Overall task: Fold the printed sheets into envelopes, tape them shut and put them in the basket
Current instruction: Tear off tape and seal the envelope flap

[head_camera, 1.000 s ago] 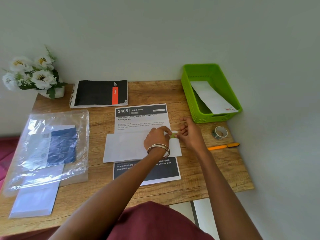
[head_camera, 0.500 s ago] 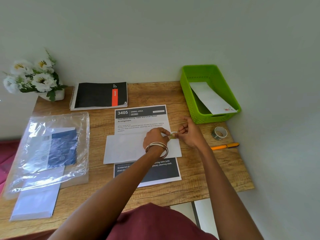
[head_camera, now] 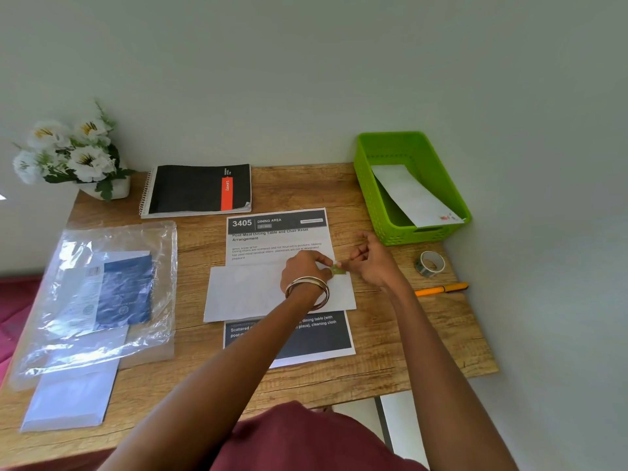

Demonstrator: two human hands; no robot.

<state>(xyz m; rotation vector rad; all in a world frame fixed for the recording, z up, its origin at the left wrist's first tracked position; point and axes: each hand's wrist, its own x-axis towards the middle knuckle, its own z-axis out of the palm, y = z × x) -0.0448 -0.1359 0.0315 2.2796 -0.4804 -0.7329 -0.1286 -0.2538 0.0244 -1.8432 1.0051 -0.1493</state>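
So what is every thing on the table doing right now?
Left hand: pressing the tape piece on.
Right hand: pinching the tape piece's end.
Folded envelope: flat on the printed sheet.
Green basket: one envelope inside, leaning.
Tape roll: lying flat, untouched.
Orange pen: lying down.
Notebook: closed.

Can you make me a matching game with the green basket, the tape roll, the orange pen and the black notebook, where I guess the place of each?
Things:
1. green plastic basket
2. round tape roll
3. orange pen
4. black spiral notebook

Places:
A. beside the white flowers
B. nearest the table's right front corner
C. back right corner, holding a white folded envelope
D. between basket and pen

Pairs: 1-C, 2-D, 3-B, 4-A
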